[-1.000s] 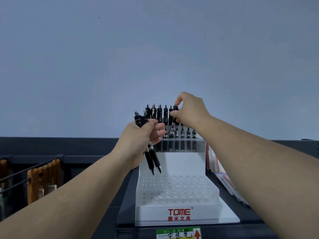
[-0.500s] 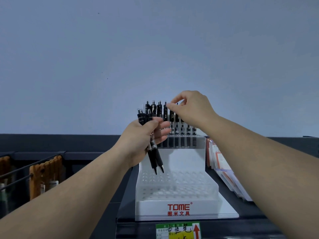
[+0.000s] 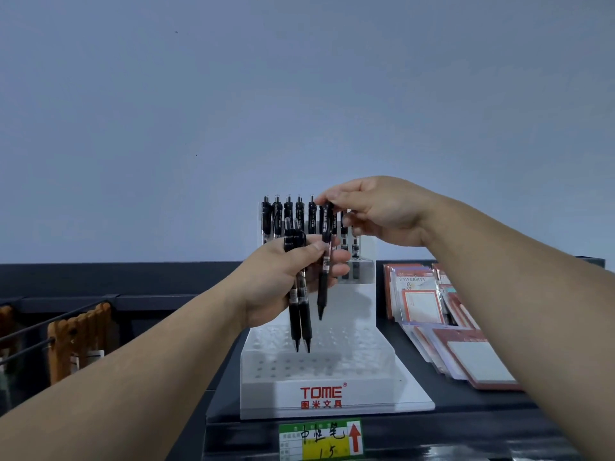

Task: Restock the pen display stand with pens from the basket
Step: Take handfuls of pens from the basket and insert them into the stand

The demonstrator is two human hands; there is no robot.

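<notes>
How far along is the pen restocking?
Early on. Done: a back row of pens stands in the display stand. In hand: the right hand pinches one pen by its top; the left hand holds two more. Left: the lower rows of holes sit empty.

stand [image 3: 332,377] lower tiers free | pen row [image 3: 289,216] fills back | notepads [image 3: 420,302] flank right

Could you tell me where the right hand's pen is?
Head view: the pen hangs from the right hand, right of two pens in the left hand, before the stand.
</notes>
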